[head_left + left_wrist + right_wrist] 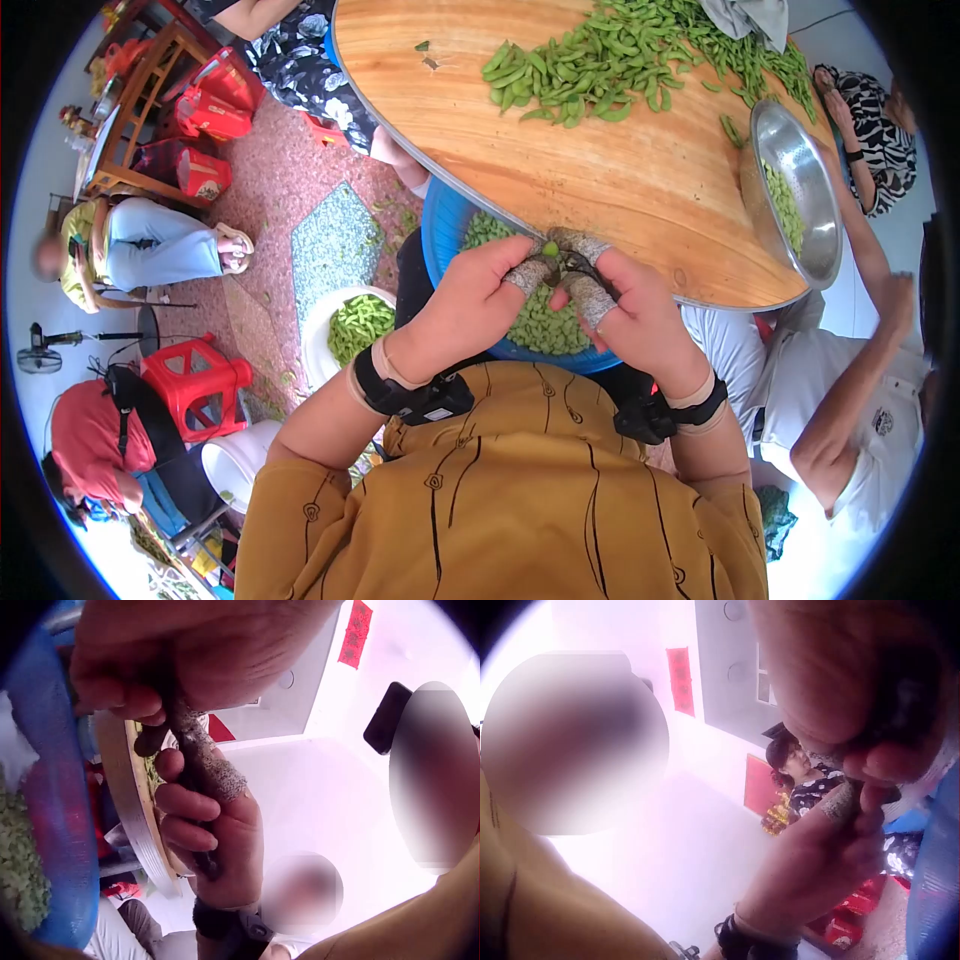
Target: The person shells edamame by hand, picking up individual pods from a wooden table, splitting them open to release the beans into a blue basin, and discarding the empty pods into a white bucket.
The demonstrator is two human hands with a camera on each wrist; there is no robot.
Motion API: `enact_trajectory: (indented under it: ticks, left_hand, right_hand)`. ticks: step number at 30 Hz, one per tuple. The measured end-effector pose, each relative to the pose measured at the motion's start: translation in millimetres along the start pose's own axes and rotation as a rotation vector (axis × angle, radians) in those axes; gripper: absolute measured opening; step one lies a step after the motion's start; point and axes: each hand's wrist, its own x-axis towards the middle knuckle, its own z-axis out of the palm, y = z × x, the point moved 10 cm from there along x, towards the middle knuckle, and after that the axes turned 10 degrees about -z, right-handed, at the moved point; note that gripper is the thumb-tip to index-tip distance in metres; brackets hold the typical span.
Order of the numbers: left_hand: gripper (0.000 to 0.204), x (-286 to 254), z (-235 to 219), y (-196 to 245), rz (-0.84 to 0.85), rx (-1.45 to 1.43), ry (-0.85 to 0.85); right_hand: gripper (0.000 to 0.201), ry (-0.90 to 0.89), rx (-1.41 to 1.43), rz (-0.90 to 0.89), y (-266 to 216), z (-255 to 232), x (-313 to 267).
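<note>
Over a blue basin (440, 232), both my hands meet on a small green pod (550, 248). My left hand (526, 272) pinches the pod with a tape-wrapped fingertip. My right hand (583, 272) also has taped fingers, and they curl round a thin dark tool (201, 859) that reaches up to the pod. The left wrist view has my left hand (161, 712) at the top and my right hand (187, 802) below it. In the right wrist view my right hand (870, 761) fills the top, with the left hand's taped finger (838, 804) beneath.
A round wooden table (560, 180) carries a heap of green pods (620, 60) and a steel bowl (812, 215) of beans. A white bowl (318, 330) of pods and a red stool (195, 385) stand on the floor. People sit around.
</note>
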Motion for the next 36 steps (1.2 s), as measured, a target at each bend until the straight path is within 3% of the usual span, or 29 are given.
enact_trajectory:
  ticks: [4, 6, 7, 9, 12, 16, 18, 25, 27, 28, 30, 31, 34, 36]
  left_hand:
    - [0.035, 2, -3, 2, 0.026, 0.065, 0.014]
    - [0.024, 0, 3, 12, 0.191, 0.273, -0.001]
    - [0.024, -2, 3, 13, 0.189, 0.271, 0.001]
    - [0.016, -2, 3, 2, 0.003, -0.087, -0.069]
    - [0.015, 1, 4, -12, -0.135, -0.224, -0.08]
    - [0.015, 4, 3, -11, -0.11, -0.15, -0.055]
    - [0.016, 3, -3, 0, 0.039, -0.014, 0.025]
    - [0.016, 1, -8, 9, 0.23, 0.334, 0.13]
    - [0.017, 5, 2, -19, -0.155, -0.106, -0.065]
    - [0.017, 4, 3, -22, -0.157, -0.105, -0.069]
    - [0.016, -3, 32, -35, -0.377, -1.178, -0.387]
    - [0.016, -3, 32, -37, -0.378, -1.178, -0.387]
    - [0.014, -5, 39, -38, -0.406, -1.175, -0.465]
    - [0.014, 4, 27, -41, -0.267, -0.435, -0.329]
  right_hand:
    - [0.047, -0.007, 0.141, 0.074, 5, 4, 1]
    - [0.046, -0.023, 0.161, 0.095, 8, 3, 2]
    - [0.045, -0.034, 0.181, 0.112, 10, 4, 2]
    - [0.044, -0.041, 0.251, 0.124, 10, 6, 3]
    - [0.043, -0.032, 0.325, 0.117, 6, 7, 2]
    - [0.043, -0.047, 0.27, 0.085, 5, 5, 0]
    - [0.042, -0.048, 0.263, 0.1, 4, 6, 0]
    - [0.041, -0.06, 0.17, 0.161, 5, 4, 2]
    - [0.037, -0.046, 0.277, 0.173, 15, 7, 3]
    - [0.033, -0.031, 0.381, 0.186, 18, 8, 3]
    - [0.029, -0.014, 0.502, 0.249, 19, 12, -2]
    - [0.024, -0.002, 0.624, 0.312, 21, 17, -6]
    - [0.021, -0.011, 0.51, 0.277, 25, 13, -9]
    - [0.021, -0.024, 0.47, 0.284, 27, 12, -10]
